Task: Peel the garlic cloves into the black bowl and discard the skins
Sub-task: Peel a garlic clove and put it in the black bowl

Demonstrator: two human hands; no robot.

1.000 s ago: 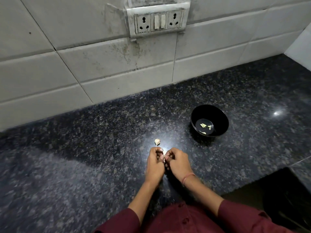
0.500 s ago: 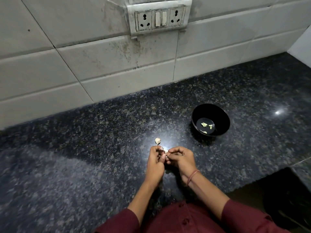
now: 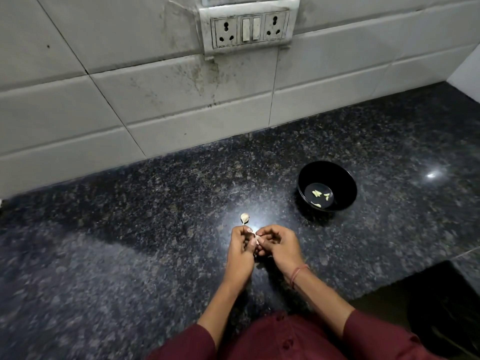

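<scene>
right grip (image 3: pixel 279 246) loosened, garlic clove (image 3: pixel 257 239) now exposed

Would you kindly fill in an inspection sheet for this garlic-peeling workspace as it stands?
Surface: dark speckled granite counter, glare spots.
Job's things: black bowl holds a few peeled cloves; one garlic clove sits between both hands; a pale garlic piece on a stalk rises above the left hand.
Clutter: nothing seen.
Grippers: left hand and right hand both pinch the clove with curled fingers.
Cables: nothing seen.
Surroundings: stained tiled wall, socket panel.
</scene>
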